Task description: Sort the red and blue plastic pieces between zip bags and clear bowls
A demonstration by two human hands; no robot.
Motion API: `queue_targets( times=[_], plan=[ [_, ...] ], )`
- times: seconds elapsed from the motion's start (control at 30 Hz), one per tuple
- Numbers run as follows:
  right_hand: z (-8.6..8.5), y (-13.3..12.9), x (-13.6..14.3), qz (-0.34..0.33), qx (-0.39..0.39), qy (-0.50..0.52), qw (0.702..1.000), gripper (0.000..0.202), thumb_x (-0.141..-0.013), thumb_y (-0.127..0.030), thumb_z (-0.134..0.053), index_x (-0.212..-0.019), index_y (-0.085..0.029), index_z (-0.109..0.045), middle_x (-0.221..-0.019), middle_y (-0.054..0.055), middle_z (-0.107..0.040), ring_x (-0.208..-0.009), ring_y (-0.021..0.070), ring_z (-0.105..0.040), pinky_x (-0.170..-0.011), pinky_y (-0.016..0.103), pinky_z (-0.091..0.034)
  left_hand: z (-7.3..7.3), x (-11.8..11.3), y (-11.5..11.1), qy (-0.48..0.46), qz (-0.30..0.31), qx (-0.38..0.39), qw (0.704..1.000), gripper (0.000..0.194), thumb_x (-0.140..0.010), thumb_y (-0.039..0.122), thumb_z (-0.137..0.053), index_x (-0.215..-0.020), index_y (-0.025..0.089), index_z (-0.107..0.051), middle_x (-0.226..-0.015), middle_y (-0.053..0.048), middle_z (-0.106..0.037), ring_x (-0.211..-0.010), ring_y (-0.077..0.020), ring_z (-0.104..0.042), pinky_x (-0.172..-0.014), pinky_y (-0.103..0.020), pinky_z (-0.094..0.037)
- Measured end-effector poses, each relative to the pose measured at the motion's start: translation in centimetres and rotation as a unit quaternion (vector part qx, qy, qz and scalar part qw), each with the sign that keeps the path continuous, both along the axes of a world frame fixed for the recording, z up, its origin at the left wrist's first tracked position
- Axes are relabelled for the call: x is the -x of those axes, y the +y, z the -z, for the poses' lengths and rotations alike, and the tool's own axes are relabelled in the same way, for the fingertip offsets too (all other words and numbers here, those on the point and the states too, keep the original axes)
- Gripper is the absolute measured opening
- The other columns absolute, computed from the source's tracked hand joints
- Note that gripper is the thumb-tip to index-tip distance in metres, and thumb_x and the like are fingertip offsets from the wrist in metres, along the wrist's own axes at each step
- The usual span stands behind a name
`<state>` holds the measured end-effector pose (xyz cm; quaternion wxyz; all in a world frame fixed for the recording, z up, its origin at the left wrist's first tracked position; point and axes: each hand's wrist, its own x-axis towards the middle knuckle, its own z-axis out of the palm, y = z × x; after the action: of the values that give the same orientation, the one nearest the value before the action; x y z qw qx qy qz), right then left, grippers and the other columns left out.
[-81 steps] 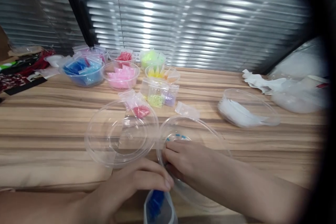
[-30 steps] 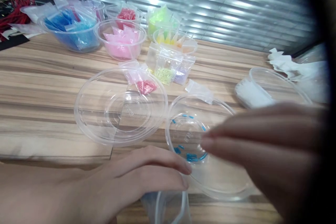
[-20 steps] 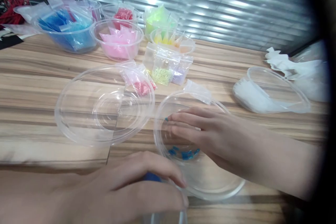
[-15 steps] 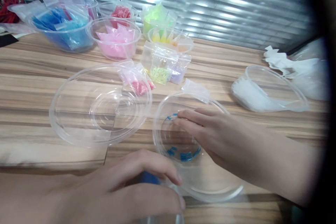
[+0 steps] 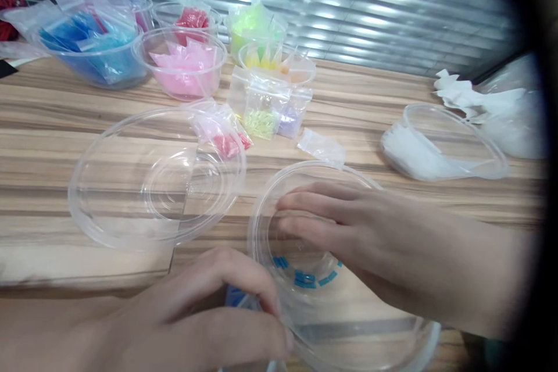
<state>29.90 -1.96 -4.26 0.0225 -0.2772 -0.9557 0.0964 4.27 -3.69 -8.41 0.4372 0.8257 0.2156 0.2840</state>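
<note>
A clear round plastic bowl (image 5: 279, 319) stands at the front right, with several short blue strips (image 5: 304, 279) lying around its bottom. My right hand (image 5: 331, 221) reaches into this bowl from the right. Its fingers are bent close together against the far inner side, and the fingertips hide whatever is in them. At the near left rim, my left hand (image 5: 218, 308) has thumb and forefinger closed on a small clear plastic bag (image 5: 239, 297) with blue contents. Most of that bag lies hidden behind the hand.
Left of it stands another clear bowl (image 5: 108, 232). Small bags of pink pieces (image 5: 229, 144), pale green pieces (image 5: 261, 122) and a whitish bag (image 5: 322, 147) lie behind. Bowls of blue bags (image 5: 104, 64) and pink bags (image 5: 187, 70) line the back; a tub of white bags (image 5: 410, 151) is right.
The front bowl has shifted nearer to me, its far rim now lower in view. My right hand has come slightly down and left inside it. The left hand has moved slightly left.
</note>
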Motion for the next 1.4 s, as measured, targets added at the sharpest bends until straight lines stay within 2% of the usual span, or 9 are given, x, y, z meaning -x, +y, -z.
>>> queue_targets(
  times=[0.2,0.3,0.43,0.57,0.7,0.87,0.97,1.1,1.4],
  plan=[
    [0.6,-1.0,1.2,-0.025,-0.124,-0.124,0.984,0.026,-0.066,-0.007,-0.049,-0.086,-0.017,-0.062,-0.089,0.008,-0.062,-0.080,0.0227,-0.058,-0.070,0.037,-0.051,0.0,0.0,-0.2,-0.012,0.016,-0.097,0.995,0.020,-0.095,0.023,-0.046,-0.111,0.020,-0.058,-0.094,-0.002,-0.062,-0.094,-0.0101,-0.063,-0.094,-0.018,-0.050],
    [1.1,-2.4,0.5,-0.010,-0.143,-0.141,0.980,0.021,-0.071,-0.011,-0.048,-0.083,-0.019,-0.064,-0.083,0.009,-0.062,-0.078,0.0243,-0.058,-0.069,0.039,-0.050,0.0,0.0,-0.1,-0.033,-0.035,-0.126,0.991,0.029,-0.099,0.032,-0.035,-0.104,0.019,-0.061,-0.089,-0.002,-0.061,-0.091,-0.0090,-0.063,-0.089,-0.016,-0.051],
    [1.3,-3.3,-0.3,0.026,-0.021,-0.071,0.997,0.024,-0.080,-0.013,-0.048,-0.096,-0.022,-0.063,-0.090,0.005,-0.067,-0.086,0.0214,-0.063,-0.073,0.033,-0.052,0.3,-0.3,-0.2,-0.057,-0.076,-0.139,0.986,0.021,-0.088,0.031,-0.059,-0.103,0.016,-0.061,-0.094,-0.004,-0.060,-0.086,-0.0112,-0.061,-0.075,-0.017,-0.054],
    [0.4,-3.0,0.6,-0.031,0.136,-0.051,0.989,0.028,-0.083,-0.011,-0.051,-0.106,-0.022,-0.061,-0.097,0.003,-0.068,-0.086,0.0157,-0.066,-0.071,0.027,-0.052,0.3,-0.7,-0.7,-0.065,-0.096,-0.120,0.986,0.022,-0.085,0.028,-0.064,-0.102,0.015,-0.060,-0.096,-0.003,-0.059,-0.088,-0.0110,-0.061,-0.077,-0.018,-0.054],
    [-0.1,-2.6,1.5,-0.058,0.180,-0.031,0.982,0.023,-0.086,-0.009,-0.051,-0.103,-0.022,-0.060,-0.106,0.002,-0.065,-0.093,0.0129,-0.063,-0.076,0.025,-0.051,0.1,-0.6,-0.9,-0.052,-0.138,-0.105,0.983,0.025,-0.083,0.036,-0.067,-0.100,0.020,-0.061,-0.094,0.000,-0.061,-0.087,-0.0095,-0.062,-0.079,-0.016,-0.054],
    [0.0,-2.1,1.7,-0.052,0.106,0.003,0.993,0.021,-0.088,-0.014,-0.050,-0.108,-0.019,-0.056,-0.108,0.005,-0.063,-0.095,0.0176,-0.059,-0.087,0.033,-0.049,0.2,0.0,0.1,-0.062,-0.036,-0.126,0.989,0.026,-0.095,0.036,-0.047,-0.105,0.016,-0.061,-0.094,-0.004,-0.063,-0.092,-0.0116,-0.063,-0.090,-0.020,-0.054],
    [0.2,-1.7,2.1,-0.079,0.038,-0.030,0.996,0.027,-0.086,-0.013,-0.049,-0.112,-0.015,-0.056,-0.120,0.009,-0.058,-0.106,0.0217,-0.055,-0.092,0.036,-0.047,0.2,0.2,0.5,-0.075,-0.039,-0.105,0.991,0.028,-0.096,0.036,-0.044,-0.105,0.015,-0.061,-0.093,-0.005,-0.064,-0.093,-0.0113,-0.063,-0.086,-0.018,-0.054],
    [0.3,-1.3,2.8,-0.119,-0.016,-0.067,0.991,0.024,-0.081,-0.009,-0.054,-0.103,-0.013,-0.061,-0.115,0.009,-0.060,-0.099,0.0195,-0.055,-0.088,0.032,-0.047,0.4,0.4,0.6,-0.076,-0.008,-0.073,0.994,0.037,-0.095,0.038,-0.046,-0.120,0.012,-0.054,-0.099,-0.009,-0.065,-0.098,-0.0171,-0.062,-0.094,-0.030,-0.054],
    [0.9,-2.0,2.6,-0.147,-0.007,-0.038,0.988,0.019,-0.086,-0.010,-0.050,-0.100,-0.017,-0.060,-0.109,0.004,-0.061,-0.097,0.0151,-0.057,-0.086,0.028,-0.046,0.9,0.4,-0.3,-0.099,-0.064,0.016,0.993,0.050,-0.084,0.034,-0.063,-0.128,0.020,-0.045,-0.108,-0.010,-0.064,-0.101,-0.0232,-0.063,-0.081,-0.035,-0.058]
  ],
)
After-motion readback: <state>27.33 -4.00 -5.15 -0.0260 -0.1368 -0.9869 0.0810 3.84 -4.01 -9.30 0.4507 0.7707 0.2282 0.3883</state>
